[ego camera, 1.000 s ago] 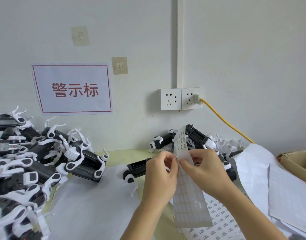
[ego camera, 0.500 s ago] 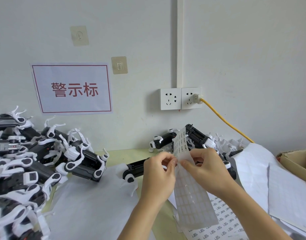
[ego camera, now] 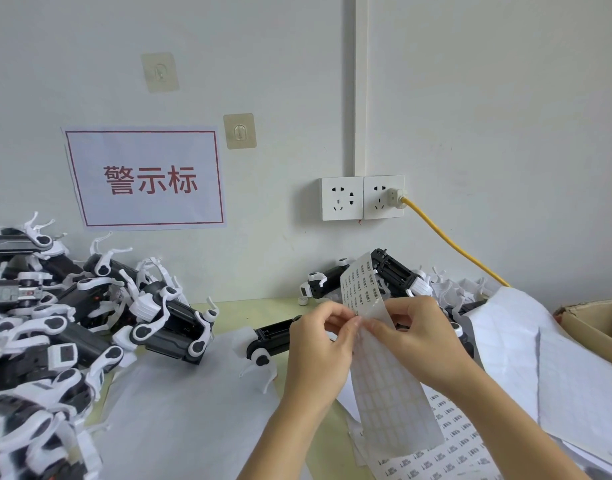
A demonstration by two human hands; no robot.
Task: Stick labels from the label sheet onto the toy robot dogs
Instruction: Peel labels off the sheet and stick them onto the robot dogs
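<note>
Here, hands: left hand (ego camera: 318, 351) and right hand (ego camera: 424, 337) — fingers pinch the label sheet (ego camera: 384, 368) at mid-height.
Sheet: upright above the counter (ego camera: 228, 311).
Toy robot dogs (ego camera: 90, 320): piled left — more behind.

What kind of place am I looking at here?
Probably a small toy-factory labelling bench: a heap of black-and-white toy robot dogs, a label sheet held in both hands, and a wall sign in red Chinese characters above the heap.

You get soft, even, bright light, faint shadows, no glare; wide-angle bending and slight blur at the left edge.
</note>
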